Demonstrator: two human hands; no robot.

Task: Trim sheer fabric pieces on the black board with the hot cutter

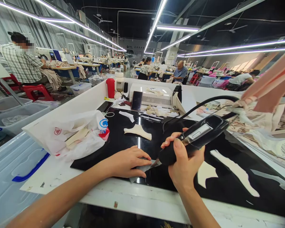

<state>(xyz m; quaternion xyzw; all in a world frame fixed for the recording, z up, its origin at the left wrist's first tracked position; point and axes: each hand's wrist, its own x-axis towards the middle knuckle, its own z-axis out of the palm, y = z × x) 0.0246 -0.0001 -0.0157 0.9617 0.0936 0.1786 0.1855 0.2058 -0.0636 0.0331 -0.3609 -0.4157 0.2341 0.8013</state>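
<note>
My left hand [130, 161] lies flat with fingers stretched out, pressing a thin translucent grey piece [142, 168] against the black board [109, 155]. My right hand [186, 164] is wrapped round a black corded electric cutter [194, 136]. Its metal tip points down to the left and meets the translucent piece just beside my left fingertips. Beyond my hands lies a cream fabric piece [138, 131] with curved edges. Right of my right hand are another cream piece [206, 173] and a long cream strip [236, 172].
A white plastic bag [78, 134] with scraps sits at the left. At the back stand a phone [136, 100], a red cup [110, 88] and a white vented box [154, 95]. The cutter's cord [204, 102] arches to the right, near hanging pink fabric [270, 82]. Co-workers sit farther off.
</note>
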